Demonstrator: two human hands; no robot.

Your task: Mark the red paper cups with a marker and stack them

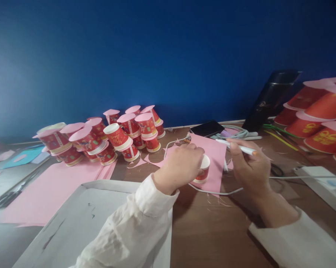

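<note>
My left hand [181, 165] is closed round a red paper cup [202, 175], its fingers curled over the left side of the pale end. The cup stands on a sheet of pink paper [214, 150], and my hand hides much of it. To the right, my right hand [251, 165] grips a white pen [242, 147] between thumb and fingers. The pen points left, its tip above the sheet's right edge and apart from the cup. A thin white cable [226, 193] passes by the cup's base.
Stacked red cups [130, 128] with pink paper discs stand at the back left; more red cups [313, 126] are at right. A white tray [70, 223], pink sheets [56, 182], scissors [11, 195], black phone [207, 128], dark bottle [268, 98] and power strip [324, 186] lie around.
</note>
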